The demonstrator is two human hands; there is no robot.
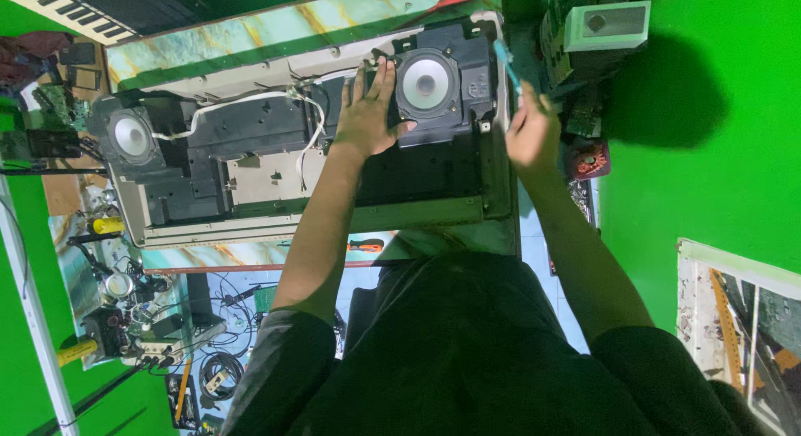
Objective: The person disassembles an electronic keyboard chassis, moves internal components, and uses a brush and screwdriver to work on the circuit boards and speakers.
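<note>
An opened electronic keyboard casing (pixel 317 215) lies on a marble-patterned table (pixel 250 35), its black inner frame facing up. A round speaker (pixel 426 83) sits at its right end and another speaker (pixel 131 136) at its left end, with white wires (pixel 250 100) running between them. My left hand (pixel 371 110) rests flat on the black frame, fingers spread, just left of the right speaker. My right hand (pixel 531 131) is at the casing's right edge, closed around a light-blue-handled tool (pixel 506 62) that points away from me.
A small grey box speaker (pixel 607 25) and circuit boards (pixel 584 119) lie right of the casing. A red-handled screwdriver (pixel 365 246) lies near the table's front edge. Cables, a power strip (pixel 171 346) and tools crowd the floor at left. Another keyboard (pixel 75 6) is at top left.
</note>
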